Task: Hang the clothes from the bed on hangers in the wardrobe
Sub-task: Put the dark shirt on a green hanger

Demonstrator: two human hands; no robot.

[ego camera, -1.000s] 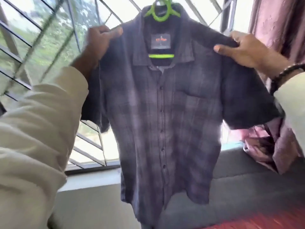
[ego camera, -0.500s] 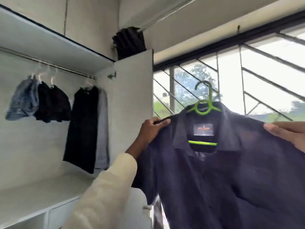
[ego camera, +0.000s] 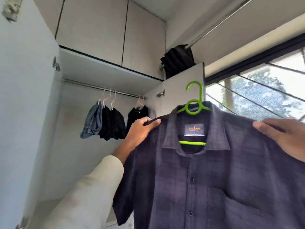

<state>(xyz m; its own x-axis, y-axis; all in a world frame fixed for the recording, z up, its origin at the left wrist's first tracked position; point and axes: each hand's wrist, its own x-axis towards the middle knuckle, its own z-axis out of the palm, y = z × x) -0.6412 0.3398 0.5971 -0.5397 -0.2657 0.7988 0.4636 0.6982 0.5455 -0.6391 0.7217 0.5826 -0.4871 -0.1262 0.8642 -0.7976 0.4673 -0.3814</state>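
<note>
shirt is already on the green hanger, held up by both shoulders just right of the open wardrobe. left hand pinches the left shoulder seam, thumb on top, fingers curled under; right hand grips the right shoulder, fingers wrapped over the cloth. my read: the two-shoulder hold keeps the shirt spread and the hook upright and free, ready for the rail. the rail already carries dark clothes on hangers, with a gap between the groups. versus the frame half a second earlier: wardrobe is more central and closer, shirt raised toward rail height, grips unchanged.
</note>
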